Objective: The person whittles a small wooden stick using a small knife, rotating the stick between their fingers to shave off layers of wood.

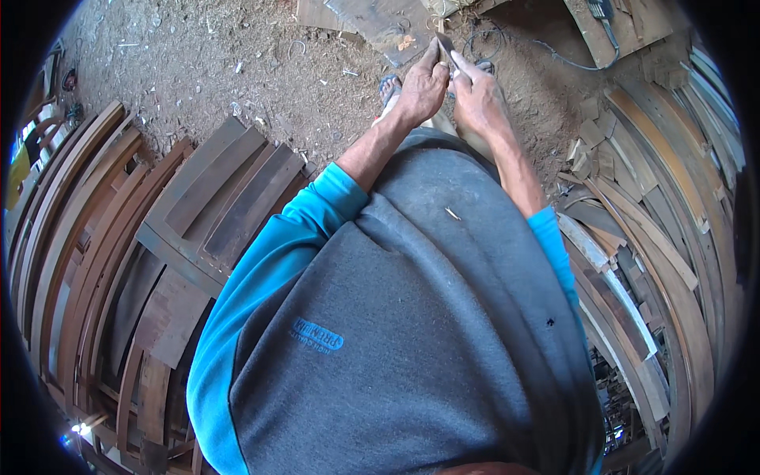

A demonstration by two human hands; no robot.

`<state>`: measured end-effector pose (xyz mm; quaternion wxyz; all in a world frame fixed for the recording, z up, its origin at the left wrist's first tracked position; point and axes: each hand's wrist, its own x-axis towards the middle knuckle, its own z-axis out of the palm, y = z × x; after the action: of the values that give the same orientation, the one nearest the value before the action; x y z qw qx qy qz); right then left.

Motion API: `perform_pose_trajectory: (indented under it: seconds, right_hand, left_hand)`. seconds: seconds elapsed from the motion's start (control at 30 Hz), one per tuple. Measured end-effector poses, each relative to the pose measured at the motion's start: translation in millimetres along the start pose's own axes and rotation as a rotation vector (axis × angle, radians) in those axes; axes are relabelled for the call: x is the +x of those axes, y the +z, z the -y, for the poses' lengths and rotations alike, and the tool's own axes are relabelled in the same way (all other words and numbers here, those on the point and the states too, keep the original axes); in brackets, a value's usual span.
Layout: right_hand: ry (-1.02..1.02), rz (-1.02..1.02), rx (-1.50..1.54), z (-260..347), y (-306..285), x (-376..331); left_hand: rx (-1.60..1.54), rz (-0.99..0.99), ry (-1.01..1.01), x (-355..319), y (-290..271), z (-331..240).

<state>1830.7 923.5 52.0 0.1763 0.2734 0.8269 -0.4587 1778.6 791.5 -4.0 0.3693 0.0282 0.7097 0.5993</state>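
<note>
- Left hand (422,89) and right hand (477,99) meet at upper centre of the frame, fingers pinched together on a small, thin dark strip (445,46) — its material is too small to tell.
- Curved brown wooden slats (95,237) stack at left, more at right.
- Judged: steady, close grip and small movements suit this — elbows tucked.

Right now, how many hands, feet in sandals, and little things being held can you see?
Hands: 2, the left hand and the right hand
Sandaled feet: 1, the foot
Held things: 1, a small thin piece pinched between both hands
Total: 4
</note>
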Motion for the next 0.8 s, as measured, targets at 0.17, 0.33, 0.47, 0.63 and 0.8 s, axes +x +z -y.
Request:
perform_pose_trajectory:
  seconds: [0.17,0.33,0.47,0.63,0.8]
  right_hand:
    - [-0.001,0.049,-0.001,7,-8,-2]
    - [-0.021,-0.007,0.012,2,-1,17]
    - [-0.006,0.042,-0.058,19,-5,-1]
    - [-0.002,0.03,-0.057,13,-1,12]
    - [-0.008,-0.038,-0.088,17,4,9]
  left_hand:
    - [0.007,0.002,-0.021,-2,-3,1]
    - [-0.091,0.044,-0.018,-1,-5,11]
    - [-0.151,0.052,-0.048,-1,-8,7]
    - [-0.219,0.09,-0.101,-6,-12,13]
    - [-0.223,0.1,-0.078,-3,-5,11]
